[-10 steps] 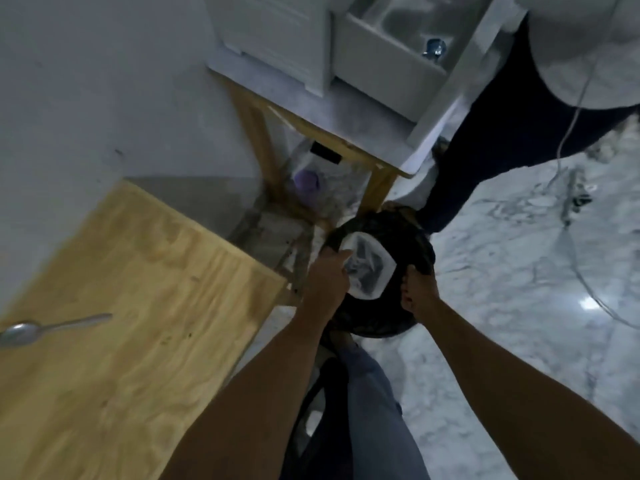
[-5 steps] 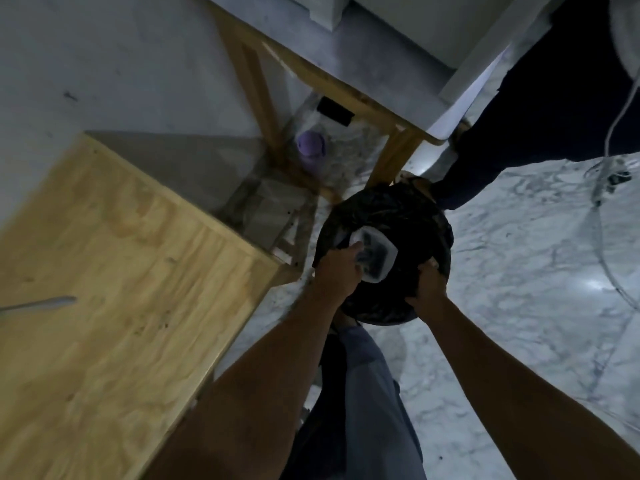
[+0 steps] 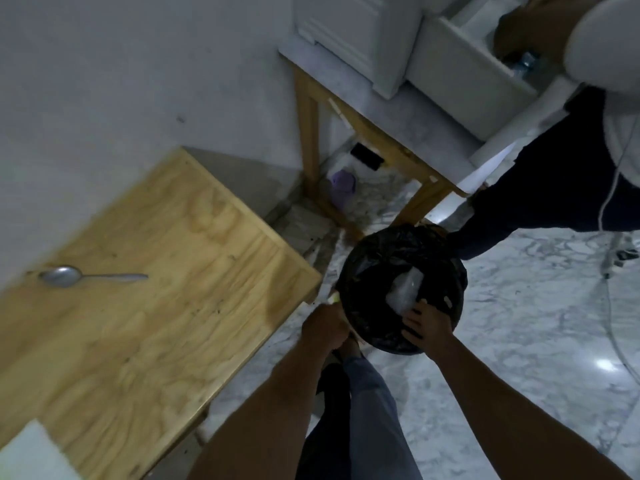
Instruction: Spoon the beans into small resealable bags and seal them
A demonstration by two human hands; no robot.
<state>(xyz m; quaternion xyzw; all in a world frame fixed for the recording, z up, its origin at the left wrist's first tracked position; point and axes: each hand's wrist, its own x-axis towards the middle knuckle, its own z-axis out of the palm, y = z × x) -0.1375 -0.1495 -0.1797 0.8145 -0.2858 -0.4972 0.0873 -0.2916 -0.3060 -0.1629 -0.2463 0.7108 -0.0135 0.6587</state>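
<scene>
Marble floor (image 3: 519, 341) carries a black-lined bin (image 3: 374, 271) holding a clear bag (image 3: 405, 289), the right hand (image 3: 427, 329) resting spread-fingered on its rim, the left hand (image 3: 323, 329) curled beside it, its grasp unclear, a spoon (image 3: 72, 277) on the plywood table (image 3: 156, 306).

Spoon (image 3: 69, 276) on plywood table (image 3: 180, 306); bin (image 3: 367, 292) on floor (image 3: 519, 341)

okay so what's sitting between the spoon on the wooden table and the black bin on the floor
Nothing but bare plywood: in the head view the spoon lies alone on the wooden table, then a strip of marble floor before the black bin.
</scene>
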